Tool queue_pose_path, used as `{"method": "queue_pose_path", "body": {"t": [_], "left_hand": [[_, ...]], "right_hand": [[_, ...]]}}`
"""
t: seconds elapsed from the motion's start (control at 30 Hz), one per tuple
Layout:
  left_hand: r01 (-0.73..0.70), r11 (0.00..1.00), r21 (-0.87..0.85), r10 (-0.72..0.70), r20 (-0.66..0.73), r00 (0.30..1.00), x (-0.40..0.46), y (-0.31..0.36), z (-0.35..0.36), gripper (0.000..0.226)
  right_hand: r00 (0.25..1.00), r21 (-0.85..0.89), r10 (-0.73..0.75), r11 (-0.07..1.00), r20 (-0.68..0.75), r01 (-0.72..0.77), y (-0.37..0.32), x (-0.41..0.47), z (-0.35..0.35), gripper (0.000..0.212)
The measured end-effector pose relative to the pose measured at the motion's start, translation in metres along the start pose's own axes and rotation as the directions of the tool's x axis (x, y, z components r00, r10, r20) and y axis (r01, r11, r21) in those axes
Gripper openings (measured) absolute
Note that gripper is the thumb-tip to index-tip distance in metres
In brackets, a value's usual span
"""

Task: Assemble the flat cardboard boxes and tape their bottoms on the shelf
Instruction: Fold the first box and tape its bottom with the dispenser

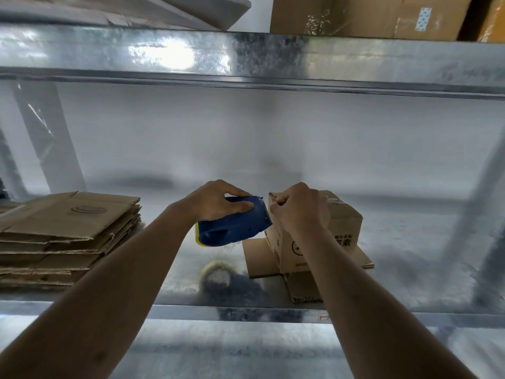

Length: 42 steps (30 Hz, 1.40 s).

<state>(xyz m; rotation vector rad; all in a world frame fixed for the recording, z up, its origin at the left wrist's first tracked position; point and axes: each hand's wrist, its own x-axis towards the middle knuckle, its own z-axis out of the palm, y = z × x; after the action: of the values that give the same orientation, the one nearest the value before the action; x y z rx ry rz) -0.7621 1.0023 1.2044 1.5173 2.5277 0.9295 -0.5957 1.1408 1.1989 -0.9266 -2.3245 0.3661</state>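
The left hand (216, 199) curls its fingers (240, 206) over the top of a blue tape dispenser (232, 228), thumb on its near side, with the toothed cutter end pointing at the upper left edge of a small assembled cardboard box (322, 236). The right hand (300, 212) rests on that same upper corner, fingers bent and pinched together at the edge; whether they hold a strip of tape there is hard to make out. The box stands on the metal shelf (164, 280), directly under the right hand's fingers, with its lower flaps splayed out flat toward the viewer and to the sides.

Well to the left of the left hand's fingers lies a stack of flat cardboard boxes (65, 231), its left end cut off by the frame. Below the dispenser, nearer the viewer, a roll of clear tape (216, 274) lies on the shelf, blurred against a dark reflection. Above both hands runs the upper shelf beam (246, 56), carrying large brown cartons (369, 15) cut off at the top. The right forearm hides part of the box's front face and printing.
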Motion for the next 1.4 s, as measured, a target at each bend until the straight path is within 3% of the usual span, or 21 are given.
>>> {"method": "queue_pose_path", "body": {"t": [0.2,0.27,0.37,0.53,0.7,0.8,0.9,0.97,1.07,1.2,1.3,1.4], "left_hand": [[0.003,0.993,0.116,-0.003,0.006,1.0,0.002,0.015,0.001,0.033],[-0.003,0.961,0.278,0.0,0.012,1.0,0.004,0.026,-0.001,0.04],[-0.06,0.82,0.569,0.021,0.076,0.997,0.004,0.033,0.007,0.05],[-0.035,0.855,0.517,0.041,0.0,0.999,-0.002,0.018,0.014,0.046],[-0.004,0.88,0.474,0.049,-0.082,0.995,-0.006,0.003,0.004,0.046],[0.023,0.919,0.394,0.038,-0.145,0.989,-0.012,-0.005,0.003,0.045],[0.025,0.944,0.33,0.035,-0.175,0.984,-0.017,-0.014,0.003,0.042],[0.012,0.96,0.279,0.042,-0.188,0.981,-0.019,-0.019,0.003,0.039],[-0.019,0.983,0.185,0.058,-0.208,0.976,-0.022,-0.028,0.002,0.039],[-0.142,0.988,0.055,0.15,-0.186,0.971,-0.023,-0.029,-0.003,0.044],[-0.203,0.972,-0.117,0.182,-0.171,0.968,-0.021,-0.019,-0.008,0.036],[-0.234,0.941,-0.245,0.201,-0.151,0.968,-0.019,-0.012,-0.013,0.04]], "right_hand": [[1.0,-0.03,0.014,0.999,0.023,-0.013,-0.006,0.0,0.001,0.017],[0.999,-0.044,0.008,0.999,0.038,-0.007,-0.011,0.001,0.002,0.02],[0.999,-0.126,-0.014,0.992,0.036,0.018,-0.016,0.002,0.006,0.023],[0.997,-0.143,-0.064,0.987,0.04,0.069,-0.009,0.003,0.006,0.015],[0.988,-0.287,-0.098,0.949,0.123,0.13,-0.015,0.002,0.008,0.036],[0.993,-0.31,-0.073,0.946,0.089,0.098,-0.017,-0.002,0.01,0.048],[0.991,-0.327,-0.105,0.936,0.084,0.127,-0.014,-0.006,0.001,0.03],[0.985,-0.335,-0.139,0.928,0.099,0.165,-0.011,-0.007,-0.005,0.02],[0.975,-0.306,-0.15,0.932,0.163,0.195,-0.005,-0.005,-0.013,0.029],[0.955,-0.2,-0.151,0.958,0.254,0.205,0.014,0.007,-0.019,0.025],[0.949,-0.184,-0.201,0.951,0.241,0.248,0.023,0.007,-0.025,0.031],[0.963,-0.253,-0.224,0.933,0.152,0.257,0.025,0.0,-0.022,0.024]]}}
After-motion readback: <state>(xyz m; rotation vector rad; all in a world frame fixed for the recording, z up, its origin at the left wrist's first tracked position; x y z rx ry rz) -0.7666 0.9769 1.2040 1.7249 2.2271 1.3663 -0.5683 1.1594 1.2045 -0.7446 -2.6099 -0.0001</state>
